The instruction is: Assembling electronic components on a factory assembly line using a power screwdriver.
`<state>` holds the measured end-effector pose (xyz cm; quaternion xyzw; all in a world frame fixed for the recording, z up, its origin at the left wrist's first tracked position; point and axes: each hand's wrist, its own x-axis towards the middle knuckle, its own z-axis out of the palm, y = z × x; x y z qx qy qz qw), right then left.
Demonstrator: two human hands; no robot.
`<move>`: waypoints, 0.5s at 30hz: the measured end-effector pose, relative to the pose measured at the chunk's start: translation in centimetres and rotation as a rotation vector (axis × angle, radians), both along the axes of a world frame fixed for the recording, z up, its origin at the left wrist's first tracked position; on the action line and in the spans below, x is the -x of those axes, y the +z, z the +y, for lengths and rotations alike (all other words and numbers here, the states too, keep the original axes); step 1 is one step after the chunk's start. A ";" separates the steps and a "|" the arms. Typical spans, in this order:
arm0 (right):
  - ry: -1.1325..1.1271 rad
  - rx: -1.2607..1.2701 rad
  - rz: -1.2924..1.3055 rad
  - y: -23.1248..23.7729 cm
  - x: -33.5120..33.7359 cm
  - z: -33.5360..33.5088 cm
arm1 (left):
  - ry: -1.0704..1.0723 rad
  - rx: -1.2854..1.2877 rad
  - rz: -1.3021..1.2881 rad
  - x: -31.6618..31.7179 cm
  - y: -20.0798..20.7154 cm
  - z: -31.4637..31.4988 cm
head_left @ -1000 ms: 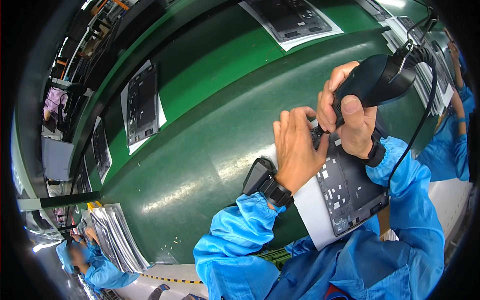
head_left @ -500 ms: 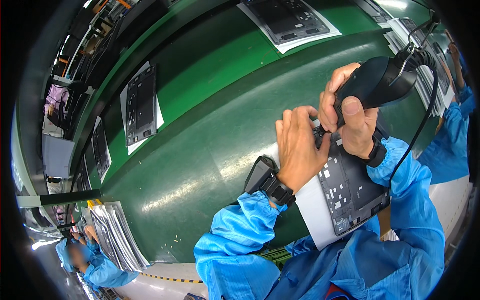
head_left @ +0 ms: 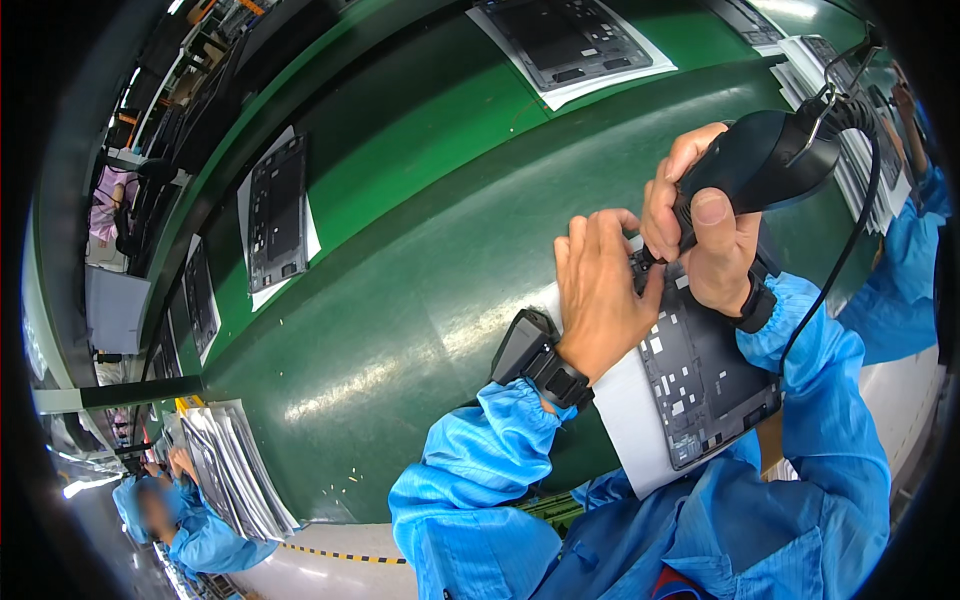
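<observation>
My right hand (head_left: 710, 225) wraps round a black electric screwdriver (head_left: 765, 160), its tip angled down toward the far end of a dark tablet housing (head_left: 715, 370). The screwdriver hangs from a metal hook (head_left: 822, 120), with a black cord trailing down past my right sleeve. My left hand (head_left: 605, 285) lies over the housing's far left edge, fingers stretched out and thumb close to the screwdriver tip. Beneath the housing, a white sheet (head_left: 630, 420) sticks out on the left. My hands hide the tip's contact point and any screw there.
More tablet housings on white sheets lie on the bright green belt, one at the top (head_left: 570, 45) and one at left (head_left: 278, 210). A stack of sheets (head_left: 235, 470) sits at lower left, another stack (head_left: 855, 150) at right. Co-workers in blue (head_left: 205, 530) are on both sides.
The housings on the green belt have slid slightly left. My hands and the screwdriver have shifted very slightly, keeping their grip and place over the housing.
</observation>
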<state>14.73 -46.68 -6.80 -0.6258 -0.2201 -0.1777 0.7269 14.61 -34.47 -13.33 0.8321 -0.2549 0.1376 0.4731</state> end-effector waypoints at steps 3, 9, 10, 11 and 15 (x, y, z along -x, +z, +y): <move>0.044 -0.066 -0.026 -0.4 -0.2 -0.1 | -0.001 0.000 -0.007 0.0 -0.1 0.0; 0.082 -0.127 -0.054 -0.7 -0.3 0.1 | -0.002 0.002 -0.025 0.0 0.0 0.0; 0.081 -0.125 -0.059 -0.7 -0.3 0.1 | -0.002 0.002 -0.025 0.0 0.0 0.0; 0.081 -0.124 -0.059 -0.6 -0.3 0.1 | -0.003 0.006 -0.027 0.0 0.0 0.0; 0.058 -0.088 -0.084 -0.5 -0.4 0.3 | -0.004 0.011 -0.024 0.0 -0.1 0.0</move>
